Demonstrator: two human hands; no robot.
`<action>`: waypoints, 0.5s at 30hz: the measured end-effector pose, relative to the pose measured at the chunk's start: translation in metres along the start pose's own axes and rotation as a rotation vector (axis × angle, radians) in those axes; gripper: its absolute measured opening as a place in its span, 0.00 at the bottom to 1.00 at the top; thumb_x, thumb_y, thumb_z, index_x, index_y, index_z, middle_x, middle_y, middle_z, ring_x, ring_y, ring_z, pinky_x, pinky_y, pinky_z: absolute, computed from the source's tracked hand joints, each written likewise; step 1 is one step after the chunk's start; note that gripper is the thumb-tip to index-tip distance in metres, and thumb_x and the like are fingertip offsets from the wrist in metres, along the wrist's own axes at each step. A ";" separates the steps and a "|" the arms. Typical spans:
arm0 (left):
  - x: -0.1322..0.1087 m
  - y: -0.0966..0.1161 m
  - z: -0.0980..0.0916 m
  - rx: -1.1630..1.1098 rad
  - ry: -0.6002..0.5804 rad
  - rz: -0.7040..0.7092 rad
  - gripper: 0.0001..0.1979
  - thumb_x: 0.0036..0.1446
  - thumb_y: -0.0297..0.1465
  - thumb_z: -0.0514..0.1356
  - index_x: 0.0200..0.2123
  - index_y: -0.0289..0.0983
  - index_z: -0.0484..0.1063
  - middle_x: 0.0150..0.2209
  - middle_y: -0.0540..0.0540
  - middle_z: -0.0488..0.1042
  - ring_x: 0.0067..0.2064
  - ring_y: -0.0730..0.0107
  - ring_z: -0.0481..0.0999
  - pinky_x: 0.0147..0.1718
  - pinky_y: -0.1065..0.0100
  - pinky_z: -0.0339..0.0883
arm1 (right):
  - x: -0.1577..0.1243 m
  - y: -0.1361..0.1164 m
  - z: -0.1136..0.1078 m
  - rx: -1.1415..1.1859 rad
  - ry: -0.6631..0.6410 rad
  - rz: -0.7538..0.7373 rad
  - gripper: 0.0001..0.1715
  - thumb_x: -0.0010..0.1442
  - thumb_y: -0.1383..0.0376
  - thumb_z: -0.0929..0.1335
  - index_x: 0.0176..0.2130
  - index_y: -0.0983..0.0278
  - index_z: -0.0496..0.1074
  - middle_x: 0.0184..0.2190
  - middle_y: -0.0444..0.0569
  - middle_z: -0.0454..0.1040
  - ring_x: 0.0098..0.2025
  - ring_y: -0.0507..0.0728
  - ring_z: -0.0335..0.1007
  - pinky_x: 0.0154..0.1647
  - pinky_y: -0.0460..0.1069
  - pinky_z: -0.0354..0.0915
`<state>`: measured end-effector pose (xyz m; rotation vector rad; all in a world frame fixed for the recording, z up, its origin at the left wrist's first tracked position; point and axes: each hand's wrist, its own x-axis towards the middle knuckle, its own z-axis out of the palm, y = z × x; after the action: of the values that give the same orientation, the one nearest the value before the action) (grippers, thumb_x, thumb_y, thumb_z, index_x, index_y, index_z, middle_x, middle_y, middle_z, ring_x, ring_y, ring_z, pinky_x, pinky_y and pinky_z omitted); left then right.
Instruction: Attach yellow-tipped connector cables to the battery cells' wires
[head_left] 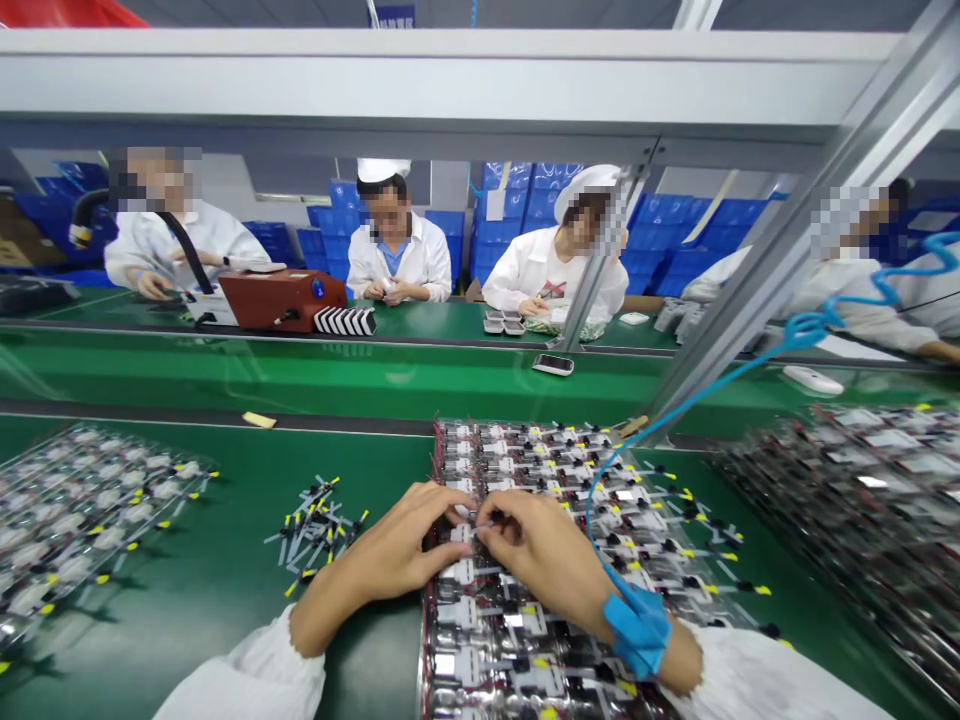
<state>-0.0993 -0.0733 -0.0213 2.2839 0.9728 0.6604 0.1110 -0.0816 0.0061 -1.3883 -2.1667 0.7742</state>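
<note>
Over the left part of a clear tray of small white assemblies (480,620) with red wires, black parts and yellow tips, my two hands meet. My left hand (412,535) has thumb and forefinger nearly together at a small part, too small to name. Close beside it, my right hand (544,550) is closed in a pinch, its fingertips curled over the same spot; what they grip is hidden. A blue wrist strap (637,630) wraps my right wrist, and its coiled cord (690,395) runs up to the right.
Left of the tray lies a loose pile of white strips with black and yellow ends (311,525). Another filled tray (82,520) lies far left; stacked trays (862,520) stand right. A metal post (765,230) rises beyond the tray. Co-workers sit across the green conveyor (300,375).
</note>
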 end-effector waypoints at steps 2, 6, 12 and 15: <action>0.000 0.001 0.000 0.001 0.005 0.009 0.15 0.65 0.37 0.59 0.52 0.41 0.66 0.47 0.45 0.73 0.49 0.61 0.70 0.50 0.60 0.63 | -0.001 -0.001 0.000 0.009 -0.022 0.011 0.07 0.58 0.73 0.66 0.33 0.63 0.73 0.23 0.40 0.73 0.26 0.52 0.69 0.29 0.45 0.58; 0.001 0.001 0.001 0.011 0.005 0.030 0.13 0.65 0.37 0.58 0.51 0.41 0.66 0.46 0.45 0.74 0.48 0.61 0.71 0.50 0.61 0.63 | -0.002 -0.004 -0.003 -0.002 -0.061 0.052 0.05 0.58 0.72 0.67 0.34 0.63 0.73 0.23 0.41 0.73 0.27 0.53 0.70 0.30 0.45 0.58; 0.000 -0.001 0.002 -0.017 0.018 0.003 0.16 0.64 0.37 0.60 0.53 0.41 0.65 0.45 0.44 0.73 0.48 0.60 0.71 0.49 0.59 0.64 | -0.001 -0.007 -0.004 -0.029 -0.084 0.118 0.05 0.61 0.71 0.68 0.35 0.63 0.75 0.23 0.42 0.72 0.28 0.54 0.69 0.31 0.46 0.56; -0.001 -0.002 0.005 -0.040 0.038 -0.014 0.16 0.63 0.37 0.60 0.52 0.41 0.64 0.46 0.44 0.72 0.48 0.60 0.71 0.49 0.58 0.64 | -0.002 -0.006 -0.002 -0.041 -0.070 0.117 0.05 0.61 0.70 0.68 0.35 0.63 0.76 0.22 0.41 0.71 0.27 0.54 0.67 0.30 0.46 0.55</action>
<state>-0.0983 -0.0742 -0.0263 2.2354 0.9841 0.7134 0.1092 -0.0849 0.0111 -1.5411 -2.1806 0.8369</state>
